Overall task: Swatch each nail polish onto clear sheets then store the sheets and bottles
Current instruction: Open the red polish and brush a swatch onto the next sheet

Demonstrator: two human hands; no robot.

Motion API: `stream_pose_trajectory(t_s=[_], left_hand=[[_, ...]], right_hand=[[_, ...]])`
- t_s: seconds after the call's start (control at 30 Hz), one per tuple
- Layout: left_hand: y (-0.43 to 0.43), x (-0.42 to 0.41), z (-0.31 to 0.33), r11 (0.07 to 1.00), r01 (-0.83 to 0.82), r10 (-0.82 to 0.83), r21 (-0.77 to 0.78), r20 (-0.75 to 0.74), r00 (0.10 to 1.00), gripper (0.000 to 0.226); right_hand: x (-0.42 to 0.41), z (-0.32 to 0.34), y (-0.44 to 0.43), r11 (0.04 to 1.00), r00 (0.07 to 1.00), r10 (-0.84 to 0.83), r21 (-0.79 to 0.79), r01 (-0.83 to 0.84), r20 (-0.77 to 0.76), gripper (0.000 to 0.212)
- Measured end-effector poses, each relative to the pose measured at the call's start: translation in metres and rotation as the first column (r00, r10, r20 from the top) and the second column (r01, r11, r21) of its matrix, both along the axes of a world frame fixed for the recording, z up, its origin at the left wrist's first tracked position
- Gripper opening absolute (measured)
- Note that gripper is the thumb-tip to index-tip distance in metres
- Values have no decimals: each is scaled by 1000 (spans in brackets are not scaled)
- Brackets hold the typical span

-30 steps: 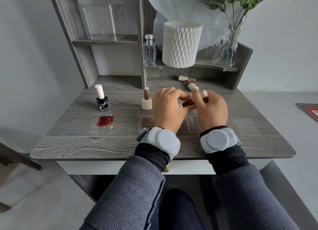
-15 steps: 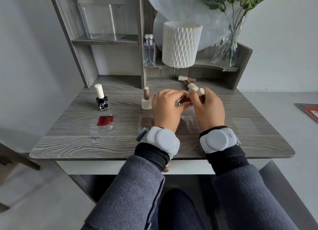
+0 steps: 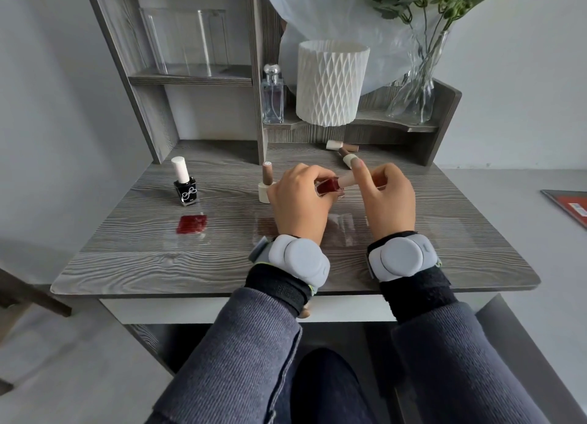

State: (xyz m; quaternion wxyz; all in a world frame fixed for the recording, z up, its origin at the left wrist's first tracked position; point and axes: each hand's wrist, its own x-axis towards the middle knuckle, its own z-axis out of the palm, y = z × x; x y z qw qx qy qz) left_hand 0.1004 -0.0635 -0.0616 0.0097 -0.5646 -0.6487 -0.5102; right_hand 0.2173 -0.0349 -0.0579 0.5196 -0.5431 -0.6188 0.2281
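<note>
My left hand (image 3: 300,201) grips a red nail polish bottle (image 3: 328,186), tipped on its side above the desk. My right hand (image 3: 386,195) pinches its beige cap (image 3: 349,180), with the forefinger raised. A black polish bottle with a white cap (image 3: 185,184) stands at the left. In front of it lies a clear sheet with a dark red swatch (image 3: 191,224). More clear sheets (image 3: 344,227) lie under my hands, one with a brownish swatch (image 3: 265,227). A brown-capped bottle (image 3: 266,185) stands beside my left hand. Two more bottles (image 3: 344,152) lie on their sides at the back.
A clear acrylic holder (image 3: 187,41) stands on the upper left shelf. A perfume bottle (image 3: 272,96), a white ribbed pot (image 3: 332,82) and a glass vase with greenery (image 3: 413,90) stand on the right shelf. The grey wood desk (image 3: 127,258) ends just before my wrists.
Both hands have lifted the red bottle slightly and turned it, so the cap now points right toward my right hand, whose forefinger has risen.
</note>
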Motion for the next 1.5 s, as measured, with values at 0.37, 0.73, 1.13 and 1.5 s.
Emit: stream_pose_trajectory(t_s=[0.37,0.73,1.13,1.5], left_hand=[[5,-4,-8,998,18,-14,-53,74,997,17],[4,-4,-7,993,61,-51,-97,101,994,21],[5,-4,-8,995,37,-29,-95,80,996,20],[6,-6,-11,995,20,-9,-94,113,994,20]], right_hand=[[0,-3,3,970,990,125,205,-134,58,3],[-1,0,-1,988,994,103,123,-96,-48,35],[0,-6,3,982,994,56,173,-72,94,20],[-3,-2,0,957,970,221,168,-236,105,38]])
